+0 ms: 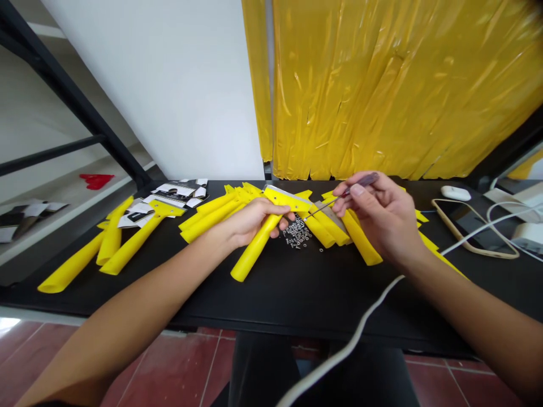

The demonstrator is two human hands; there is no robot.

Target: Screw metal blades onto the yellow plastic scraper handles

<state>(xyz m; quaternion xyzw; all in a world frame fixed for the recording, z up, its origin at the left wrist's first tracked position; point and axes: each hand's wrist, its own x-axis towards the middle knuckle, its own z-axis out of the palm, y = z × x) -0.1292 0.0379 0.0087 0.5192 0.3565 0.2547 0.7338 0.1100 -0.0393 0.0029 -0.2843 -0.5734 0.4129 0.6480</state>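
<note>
My left hand (254, 219) is closed round the neck of a yellow scraper (258, 243), whose handle points down toward me and whose wide head carries a metal blade edge along the far side. Between the fingers of my right hand (379, 206) is a thin-shafted screwdriver (367, 180) with a dark handle. Its tip reaches down to the left, near the scraper head's right end; whether it touches a screw there is too small to tell. Just beneath lies a pile of small screws and nuts (298, 233) on the black table (280, 305).
More yellow scrapers lie left (131, 240), behind my left hand (212, 217) and under my right hand (360, 237). Printed cards (178, 192) sit at the back left. A phone (473, 226), a white earbud case (455, 193) and a white cable (360, 328) are on the right.
</note>
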